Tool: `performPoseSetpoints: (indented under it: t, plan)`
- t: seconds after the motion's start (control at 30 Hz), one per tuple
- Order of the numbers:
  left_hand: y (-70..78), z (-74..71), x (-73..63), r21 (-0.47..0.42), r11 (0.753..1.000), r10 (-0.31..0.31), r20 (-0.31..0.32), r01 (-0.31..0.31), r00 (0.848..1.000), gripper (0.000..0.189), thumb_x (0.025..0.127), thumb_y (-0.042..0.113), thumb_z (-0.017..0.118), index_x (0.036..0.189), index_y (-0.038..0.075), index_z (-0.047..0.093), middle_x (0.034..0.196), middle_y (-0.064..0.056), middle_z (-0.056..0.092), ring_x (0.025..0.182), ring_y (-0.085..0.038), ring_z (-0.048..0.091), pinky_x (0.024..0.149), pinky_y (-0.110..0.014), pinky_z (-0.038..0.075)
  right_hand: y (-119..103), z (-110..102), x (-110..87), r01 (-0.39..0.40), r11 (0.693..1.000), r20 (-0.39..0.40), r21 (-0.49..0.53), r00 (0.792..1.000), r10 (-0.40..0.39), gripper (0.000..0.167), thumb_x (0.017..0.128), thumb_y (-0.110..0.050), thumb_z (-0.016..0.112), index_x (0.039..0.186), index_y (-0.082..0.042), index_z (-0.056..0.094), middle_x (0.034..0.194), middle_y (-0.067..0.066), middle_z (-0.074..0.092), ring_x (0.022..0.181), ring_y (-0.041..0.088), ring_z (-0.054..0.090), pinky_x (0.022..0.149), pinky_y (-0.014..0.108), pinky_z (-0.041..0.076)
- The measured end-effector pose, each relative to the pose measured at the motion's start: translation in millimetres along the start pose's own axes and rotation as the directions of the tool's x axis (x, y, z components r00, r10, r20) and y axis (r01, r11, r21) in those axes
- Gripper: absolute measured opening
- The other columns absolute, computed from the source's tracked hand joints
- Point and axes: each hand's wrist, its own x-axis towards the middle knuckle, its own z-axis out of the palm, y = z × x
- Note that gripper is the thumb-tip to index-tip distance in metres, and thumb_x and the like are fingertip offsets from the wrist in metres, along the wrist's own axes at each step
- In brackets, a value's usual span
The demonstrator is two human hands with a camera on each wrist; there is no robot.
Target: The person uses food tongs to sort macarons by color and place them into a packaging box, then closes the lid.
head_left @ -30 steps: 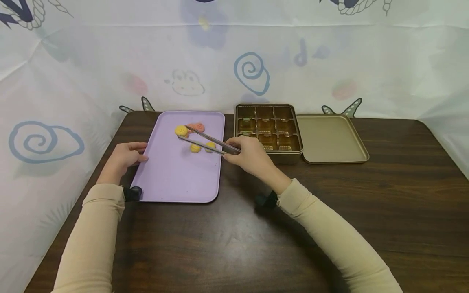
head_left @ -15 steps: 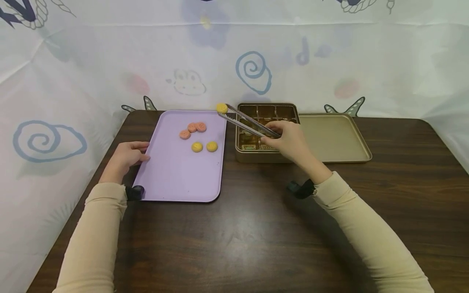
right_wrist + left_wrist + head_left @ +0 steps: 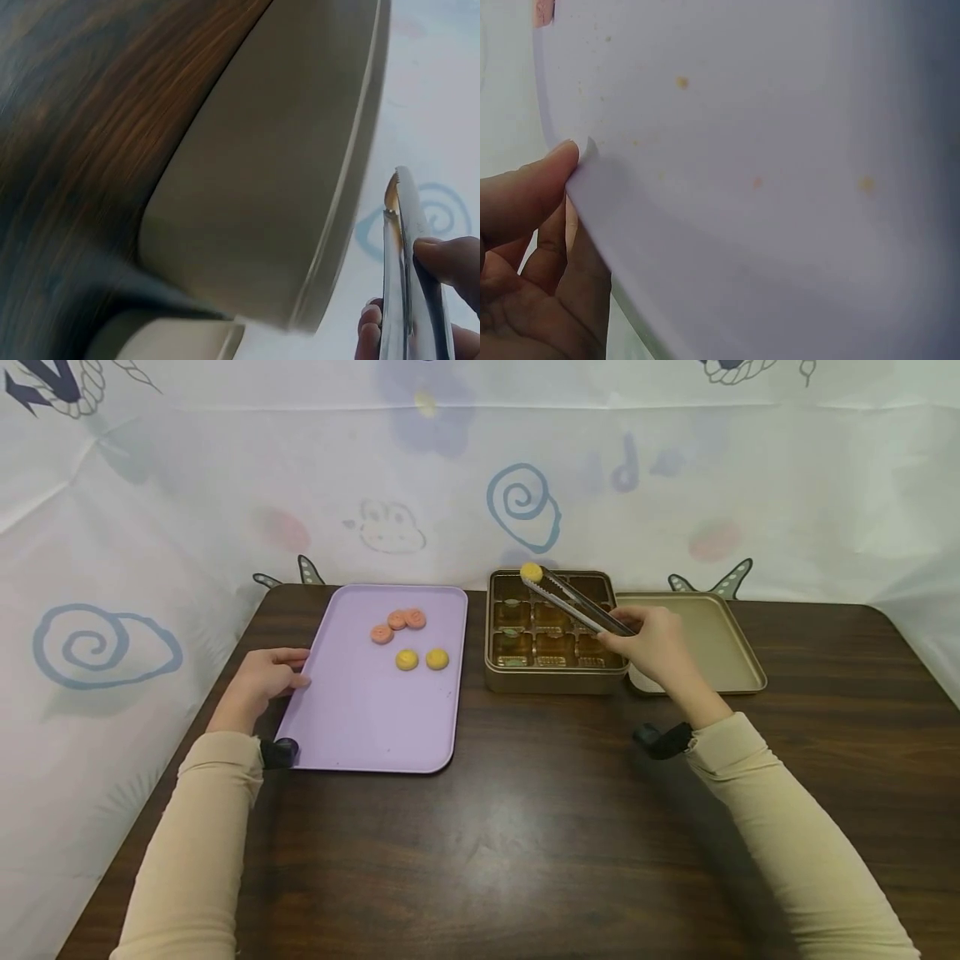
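My left hand (image 3: 258,683) holds the left edge of a lilac tray (image 3: 367,718); in the left wrist view its thumb (image 3: 536,184) lies on the rim with fingers below. On the tray sit three small pink round cookies (image 3: 382,634) and two yellow round cookies (image 3: 407,660). My right hand (image 3: 660,647) grips metal tongs (image 3: 562,606), whose tips pinch another yellow cookie (image 3: 531,572). That cookie is over the far left part of a gold tin box (image 3: 555,682) with a divided plastic insert. In the right wrist view the tongs (image 3: 420,300) rise beside the tin's wall (image 3: 255,165).
A gold tin lid (image 3: 723,652) lies to the right of the box, partly behind my right hand. Everything stands on a dark wooden table (image 3: 510,852). A patterned white cloth (image 3: 337,468) hangs behind the table. Crumbs (image 3: 682,82) dot the tray.
My right hand has carried the yellow cookie in the tongs rightward, from above the tray to over the tin box. The left hand has stayed at the tray's edge.
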Motion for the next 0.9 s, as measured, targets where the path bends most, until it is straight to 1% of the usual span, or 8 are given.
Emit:
performPoseSetpoints:
  t: [0.2, 0.4, 0.63, 0.9]
  plan:
    - [0.1, -0.1, -0.5, 0.002, 1.0, -0.001, 0.001, 0.001, 1.0, 0.056, 0.092, 0.0, 0.052, 0.145, -0.002, 0.035, 0.148, -0.029, 0.035, 0.132, -0.046, 0.04, 0.11, -0.054, 0.035, 12.1, -3.6, 1.0, -0.023, 1.0, -0.008, -0.01, 1.0, 0.023, 0.042, 0.09, -0.021, 0.063, 0.125, 0.002, 0.06, 0.118, 0.027, 0.064, 0.106, 0.04, 0.06, 0.085, 0.051, 0.049]
    - [0.9, -0.6, -2.6, -0.007, 1.0, 0.0, 0.004, 0.0, 1.0, 0.056, 0.092, 0.0, 0.053, 0.145, -0.002, 0.035, 0.148, -0.029, 0.035, 0.132, -0.046, 0.04, 0.11, -0.054, 0.035, 18.5, -4.9, 0.9, -0.02, 0.999, -0.014, -0.029, 1.0, 0.019, 0.04, 0.089, -0.021, 0.063, 0.122, 0.002, 0.062, 0.114, 0.028, 0.065, 0.103, 0.04, 0.061, 0.082, 0.049, 0.049]
    - [1.0, -0.9, -2.8, -0.007, 1.0, 0.004, 0.008, -0.004, 1.0, 0.056, 0.092, 0.0, 0.052, 0.145, -0.003, 0.034, 0.148, -0.029, 0.035, 0.133, -0.046, 0.039, 0.111, -0.054, 0.035, 21.3, -6.2, 0.5, -0.024, 0.999, 0.0, -0.044, 1.0, 0.024, 0.043, 0.088, -0.022, 0.063, 0.122, 0.004, 0.061, 0.115, 0.029, 0.064, 0.103, 0.041, 0.06, 0.086, 0.052, 0.049]
    - [1.7, 0.5, -2.3, 0.008, 1.0, 0.001, -0.019, -0.001, 1.0, 0.054, 0.092, -0.001, 0.053, 0.144, -0.002, 0.037, 0.147, -0.029, 0.036, 0.132, -0.046, 0.04, 0.11, -0.054, 0.035, 19.8, -6.2, -0.1, -0.016, 0.999, 0.001, -0.049, 1.0, 0.016, 0.041, 0.088, -0.022, 0.065, 0.119, 0.004, 0.063, 0.11, 0.029, 0.066, 0.098, 0.039, 0.062, 0.082, 0.05, 0.049]
